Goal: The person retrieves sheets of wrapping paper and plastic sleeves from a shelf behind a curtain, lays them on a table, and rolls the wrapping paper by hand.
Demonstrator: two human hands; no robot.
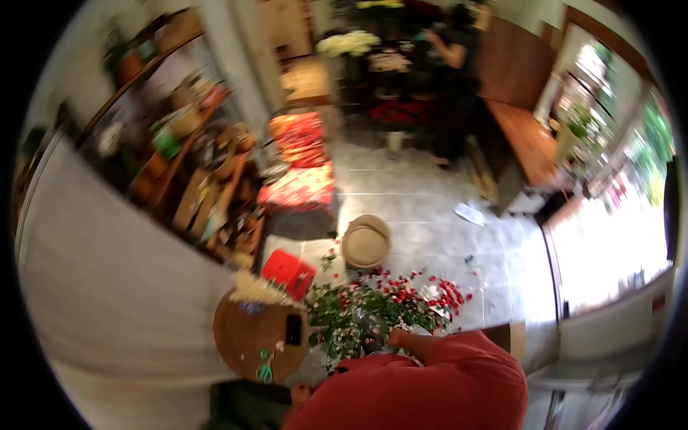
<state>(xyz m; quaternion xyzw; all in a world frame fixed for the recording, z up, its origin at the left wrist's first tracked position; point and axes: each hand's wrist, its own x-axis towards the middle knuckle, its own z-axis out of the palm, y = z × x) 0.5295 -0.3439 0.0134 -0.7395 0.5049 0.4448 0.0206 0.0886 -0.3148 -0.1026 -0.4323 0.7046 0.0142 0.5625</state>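
Note:
My right hand reaches out from a red sleeve, low over a heap of cut red and white flowers with green leaves. Blur hides its fingers, so I cannot make out whether it holds a stem. Part of my left hand shows at the lower edge, beside my red clothing and a dark green object. Its fingers are mostly hidden. Left of the flowers, a round brown table carries a black phone and green-handled scissors.
A round beige stool and a red plastic stool stand beyond the flowers. Cluttered shelves line the left wall. A person in dark clothes stands among flower buckets at the back. A wooden bench is at right.

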